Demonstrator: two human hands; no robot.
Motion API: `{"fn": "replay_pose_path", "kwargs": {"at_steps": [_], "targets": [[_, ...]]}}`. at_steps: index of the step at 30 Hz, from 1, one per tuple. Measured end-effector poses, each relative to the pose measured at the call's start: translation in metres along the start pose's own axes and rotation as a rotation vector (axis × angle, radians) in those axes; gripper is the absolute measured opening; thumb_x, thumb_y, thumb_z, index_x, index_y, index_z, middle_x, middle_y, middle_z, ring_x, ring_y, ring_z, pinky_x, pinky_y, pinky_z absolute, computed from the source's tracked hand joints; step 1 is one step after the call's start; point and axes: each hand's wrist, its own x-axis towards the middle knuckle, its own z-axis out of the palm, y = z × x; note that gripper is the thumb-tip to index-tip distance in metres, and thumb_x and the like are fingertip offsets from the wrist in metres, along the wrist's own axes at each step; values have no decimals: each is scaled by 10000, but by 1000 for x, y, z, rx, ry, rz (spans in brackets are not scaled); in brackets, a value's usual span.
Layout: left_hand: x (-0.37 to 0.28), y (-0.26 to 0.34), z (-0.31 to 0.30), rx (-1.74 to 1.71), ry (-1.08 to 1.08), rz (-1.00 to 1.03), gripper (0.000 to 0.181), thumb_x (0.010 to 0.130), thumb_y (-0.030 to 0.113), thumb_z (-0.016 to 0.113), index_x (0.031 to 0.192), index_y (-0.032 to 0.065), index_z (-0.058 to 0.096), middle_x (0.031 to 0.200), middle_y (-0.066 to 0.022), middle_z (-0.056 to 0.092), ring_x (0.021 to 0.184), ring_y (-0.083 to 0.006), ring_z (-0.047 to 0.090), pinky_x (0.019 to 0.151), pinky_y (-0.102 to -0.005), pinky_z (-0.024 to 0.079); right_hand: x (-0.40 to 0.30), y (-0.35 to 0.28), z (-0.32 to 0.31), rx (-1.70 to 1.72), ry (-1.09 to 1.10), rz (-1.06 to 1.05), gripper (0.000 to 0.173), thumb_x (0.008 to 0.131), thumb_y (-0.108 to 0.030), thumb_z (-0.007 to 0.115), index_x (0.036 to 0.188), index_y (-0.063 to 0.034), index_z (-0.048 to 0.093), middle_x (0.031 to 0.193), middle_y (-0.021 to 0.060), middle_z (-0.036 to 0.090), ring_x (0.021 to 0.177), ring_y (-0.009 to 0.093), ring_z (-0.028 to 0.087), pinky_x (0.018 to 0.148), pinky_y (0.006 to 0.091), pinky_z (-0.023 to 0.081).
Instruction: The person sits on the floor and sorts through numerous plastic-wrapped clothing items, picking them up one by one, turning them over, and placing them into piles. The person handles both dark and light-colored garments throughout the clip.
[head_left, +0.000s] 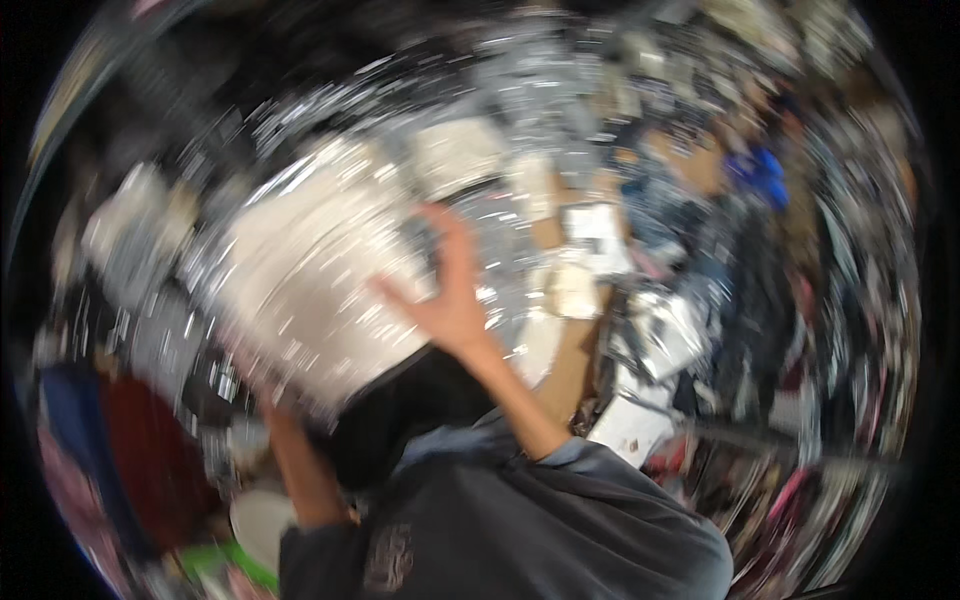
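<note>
Strong motion blur softens the whole view. Before me is a large, flat, cream-coloured package in shiny clear plastic (300, 277). My left hand (259, 371) grips its lower left edge, and the fingers there are mostly hidden by plastic and blur. Over the package's right side is my right hand (450, 300), thumb and forefinger spread wide apart. The thumb overlaps the package's surface, though contact is too blurred to settle. Beyond the right hand lies a smaller cream packet (459, 154), also apparently in plastic.
Many plastic-wrapped packets spread across the far side and right. Among them are a white packet (596, 236), a silvery plastic-wrapped packet (664, 330) and a bright blue item (757, 176). Brown cardboard (566, 375) shows beside my right forearm. Dark red fabric (154, 457) is at lower left.
</note>
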Motion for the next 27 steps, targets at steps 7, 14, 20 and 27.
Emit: {"fn": "replay_pose_path", "kwargs": {"at_steps": [7, 14, 20, 27], "targets": [[21, 5, -4, 12, -88, -110, 621, 949, 472, 411, 1379, 25, 385, 1321, -151, 496, 1185, -287, 507, 1008, -424, 424, 15, 30, -25, 169, -487, 299, 983, 691, -496, 780, 1416, -19, 320, 1284, 259, 481, 1208, 376, 458, 1037, 396, 352], [21, 13, -40, -91, -226, -143, 629, 913, 477, 480, 1346, 24, 423, 1286, -149, 523, 1166, -293, 518, 990, -434, 432, 9, 35, -24, 209, -346, 281, 817, 686, -418, 809, 1317, -49, 444, 1204, 204, 500, 1183, 337, 450, 1015, 392, 355], [33, 9, 2, 48, -138, -232, 551, 880, 407, 564, 1274, 28, 496, 1227, -134, 568, 1112, -274, 550, 944, -418, 460, 8, 50, -18, 197, -232, 265, 792, 680, -391, 819, 1285, -32, 456, 1203, 184, 501, 1167, 315, 450, 1009, 385, 359], [37, 2, 8, 74, -107, -262, 570, 817, 209, 668, 1293, -15, 447, 1191, -158, 562, 1068, -281, 565, 920, -411, 465, 0, 45, -36, 149, -150, 156, 751, 707, -359, 796, 1276, -11, 450, 1228, 196, 493, 1174, 324, 467, 1008, 391, 364]]}}
